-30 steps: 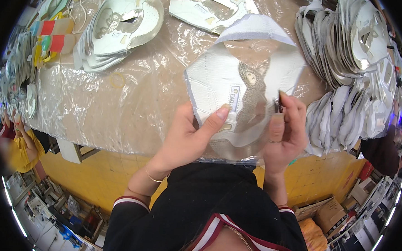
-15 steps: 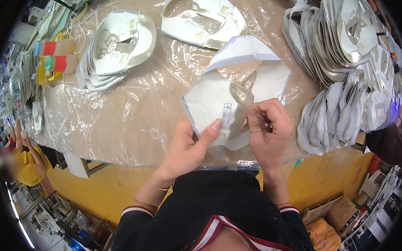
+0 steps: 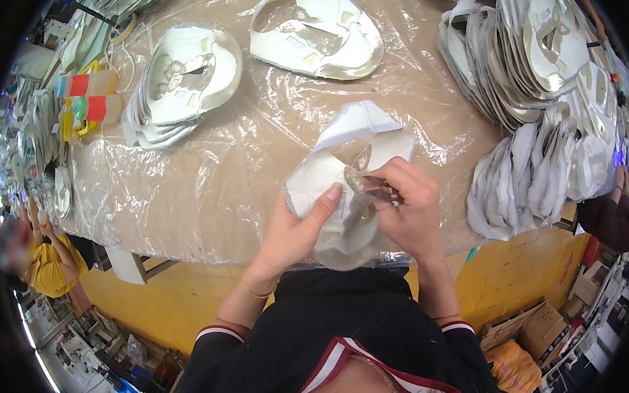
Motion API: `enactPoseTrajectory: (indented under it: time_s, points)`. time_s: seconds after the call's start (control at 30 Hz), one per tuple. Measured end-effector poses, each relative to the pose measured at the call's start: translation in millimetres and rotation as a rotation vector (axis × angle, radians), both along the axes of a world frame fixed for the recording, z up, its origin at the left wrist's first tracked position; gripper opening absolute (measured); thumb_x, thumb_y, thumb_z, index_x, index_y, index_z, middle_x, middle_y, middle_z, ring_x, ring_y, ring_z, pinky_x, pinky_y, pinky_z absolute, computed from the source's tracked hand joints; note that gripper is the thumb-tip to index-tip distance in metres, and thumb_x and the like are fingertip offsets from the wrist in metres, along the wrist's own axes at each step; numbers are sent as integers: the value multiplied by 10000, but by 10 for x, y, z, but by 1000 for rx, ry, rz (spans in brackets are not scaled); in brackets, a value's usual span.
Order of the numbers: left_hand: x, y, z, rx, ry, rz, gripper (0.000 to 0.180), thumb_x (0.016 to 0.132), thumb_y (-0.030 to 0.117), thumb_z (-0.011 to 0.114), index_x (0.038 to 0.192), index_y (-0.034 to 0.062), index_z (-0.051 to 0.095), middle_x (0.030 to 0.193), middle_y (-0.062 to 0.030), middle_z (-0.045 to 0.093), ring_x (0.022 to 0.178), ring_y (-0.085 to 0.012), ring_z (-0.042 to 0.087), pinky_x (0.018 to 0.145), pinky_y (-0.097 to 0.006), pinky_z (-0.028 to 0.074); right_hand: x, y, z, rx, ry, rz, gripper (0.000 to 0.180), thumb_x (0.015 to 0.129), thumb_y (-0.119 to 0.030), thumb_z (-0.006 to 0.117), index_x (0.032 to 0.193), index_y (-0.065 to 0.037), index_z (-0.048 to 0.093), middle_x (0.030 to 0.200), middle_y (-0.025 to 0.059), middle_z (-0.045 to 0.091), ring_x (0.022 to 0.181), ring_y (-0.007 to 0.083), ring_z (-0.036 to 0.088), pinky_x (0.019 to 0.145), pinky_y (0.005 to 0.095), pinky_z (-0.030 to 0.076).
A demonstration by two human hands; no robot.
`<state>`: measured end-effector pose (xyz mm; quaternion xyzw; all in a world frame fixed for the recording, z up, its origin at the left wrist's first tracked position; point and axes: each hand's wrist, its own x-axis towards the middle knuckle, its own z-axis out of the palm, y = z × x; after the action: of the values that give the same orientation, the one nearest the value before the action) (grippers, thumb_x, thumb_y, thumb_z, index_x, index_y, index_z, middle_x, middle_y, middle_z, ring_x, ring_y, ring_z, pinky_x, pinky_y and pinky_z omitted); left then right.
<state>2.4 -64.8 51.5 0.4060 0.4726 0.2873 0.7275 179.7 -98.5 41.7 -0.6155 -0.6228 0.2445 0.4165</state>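
A white and grey shoe upper (image 3: 314,179) is held over the near part of the table. My left hand (image 3: 290,227) grips its left edge, thumb on the face and the other fingers hidden underneath. At its right side my right hand (image 3: 414,214) is closed around a small shiny metal tool (image 3: 381,191), which looks like thread snips, its tip close to the grey trim at the upper's opening. The fingers cover most of the tool. Beyond them lies a single shoe upper (image 3: 368,46); left of that sits a short stack of uppers (image 3: 218,70).
Tall piles of uppers (image 3: 470,69) crowd the right side of the plastic-covered table (image 3: 208,198). Yellow-handled things with red bands (image 3: 95,109) lie at the left. A person in yellow (image 3: 55,265) is at far left, a dark sleeve (image 3: 601,222) at far right.
The upper has come lower and nearer to me, and its shape is more folded. My right hand has turned, so the metal tool shows more clearly against the trim.
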Motion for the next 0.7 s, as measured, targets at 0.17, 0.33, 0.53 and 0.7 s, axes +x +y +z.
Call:
enactPoseTrajectory:
  time_s: [0.17, 0.33, 0.53, 0.7]
  points:
    - [-4, 23, 72, 24, -46, 106, 262, 974, 161, 637, 1156, -27, 625, 1027, -56, 684, 936, -94, 616, 809, -268, 501, 83, -59, 182, -8, -158, -201, 326, 783, -204, 754, 1081, -87, 692, 796, 36, 590, 699, 182, 569, 694, 333, 362]
    - [-3, 36, 153, 98, -21, 67, 215, 975, 152, 631, 1093, -26, 655, 955, -34, 687, 862, -78, 608, 754, -259, 497, 93, -184, 325, -26, -488, -28, 405, 889, -230, 690, 1264, -83, 660, 890, 20, 606, 761, 178, 517, 790, 348, 322]
    - [-6, 31, 204, 132, -18, 78, 207, 981, 148, 620, 1090, -25, 653, 945, -30, 682, 845, -70, 595, 736, -255, 491, 61, -254, 262, 70, -541, -64, 416, 854, -182, 729, 1255, -88, 673, 903, 2, 629, 709, 137, 511, 757, 337, 304]
    - [1, 32, 216, 124, -44, 84, 205, 979, 141, 620, 1094, -27, 652, 954, -34, 683, 856, -71, 599, 742, -255, 493, 69, -257, 251, 88, -544, -79, 400, 852, -178, 733, 1237, -82, 683, 897, -1, 634, 706, 133, 510, 746, 331, 299]
